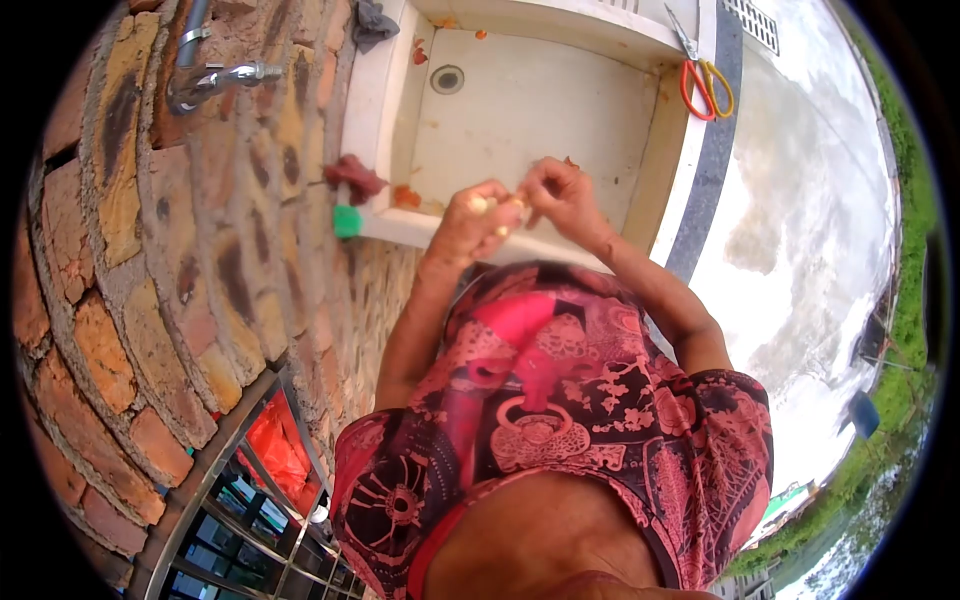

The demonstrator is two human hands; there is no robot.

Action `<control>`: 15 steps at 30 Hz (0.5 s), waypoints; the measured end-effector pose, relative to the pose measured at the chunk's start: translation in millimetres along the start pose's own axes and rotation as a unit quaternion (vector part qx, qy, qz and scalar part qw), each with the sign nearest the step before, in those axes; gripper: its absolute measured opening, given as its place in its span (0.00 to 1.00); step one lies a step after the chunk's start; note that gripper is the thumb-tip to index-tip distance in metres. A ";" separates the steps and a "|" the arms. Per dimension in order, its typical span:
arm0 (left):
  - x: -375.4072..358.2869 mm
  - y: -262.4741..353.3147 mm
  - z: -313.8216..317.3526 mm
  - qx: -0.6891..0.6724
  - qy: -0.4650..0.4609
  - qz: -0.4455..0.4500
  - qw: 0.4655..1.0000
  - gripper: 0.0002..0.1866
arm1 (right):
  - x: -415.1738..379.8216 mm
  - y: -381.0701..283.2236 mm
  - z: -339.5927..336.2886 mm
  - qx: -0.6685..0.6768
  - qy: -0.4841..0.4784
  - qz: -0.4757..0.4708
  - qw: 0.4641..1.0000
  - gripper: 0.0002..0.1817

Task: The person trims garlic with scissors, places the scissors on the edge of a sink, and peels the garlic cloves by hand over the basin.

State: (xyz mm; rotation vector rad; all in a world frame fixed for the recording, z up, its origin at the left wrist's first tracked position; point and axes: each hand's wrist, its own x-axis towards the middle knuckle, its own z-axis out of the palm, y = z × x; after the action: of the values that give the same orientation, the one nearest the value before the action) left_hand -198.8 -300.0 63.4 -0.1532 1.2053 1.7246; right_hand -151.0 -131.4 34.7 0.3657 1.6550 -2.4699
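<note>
Over the near edge of the sink, my left hand [472, 222] is curled around several small pale pieces that look like garlic cloves [478, 205]. Close beside it, my right hand [562, 200] pinches at a small piece by the left fingertips; its fingers are closed and what they grip is too small to make out. Beneath both hands lies the pale sink basin [540, 100], with reddish-brown scraps [407, 196] near its left wall and a round drain [447, 79] at the far left.
Scissors [708, 88] with red and yellow handles lie on the right rim. A dark red cloth [354, 179] and a green object [347, 221] sit at the near left corner, a grey rag [374, 26] farther back. A metal tap [225, 82] juts from the brick wall [130, 260].
</note>
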 end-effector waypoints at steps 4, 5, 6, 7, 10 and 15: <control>3.2 -4.7 -0.7 -0.040 -0.016 0.001 0.999 0.06 | 7.9 16.5 -19.8 -0.085 0.066 0.018 0.994 0.03; 4.7 -5.4 -0.5 -0.039 -0.017 0.002 0.999 0.06 | 4.9 20.3 -24.7 -0.085 0.074 0.031 0.993 0.02; 6.2 -6.5 -0.2 -0.050 -0.026 0.008 0.998 0.06 | 2.5 16.8 -23.5 -0.085 0.074 0.030 0.993 0.02; 5.9 -7.4 -0.1 -0.060 -0.033 0.014 0.998 0.05 | -0.2 14.3 -21.3 -0.080 0.074 0.006 0.994 0.02; 6.0 -7.3 1.2 -0.055 0.010 0.020 0.998 0.05 | -2.0 19.0 -27.3 -0.128 0.081 -0.104 0.983 0.04; 8.9 -13.5 6.6 0.002 0.076 0.098 0.992 0.05 | -12.3 -5.9 -13.7 -0.144 0.047 -0.085 0.985 0.03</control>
State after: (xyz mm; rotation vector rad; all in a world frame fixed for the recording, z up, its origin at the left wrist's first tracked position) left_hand -190.4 -289.0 52.9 -0.1705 1.3720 1.9082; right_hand -139.1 -116.6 38.4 0.3202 2.1285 -2.3055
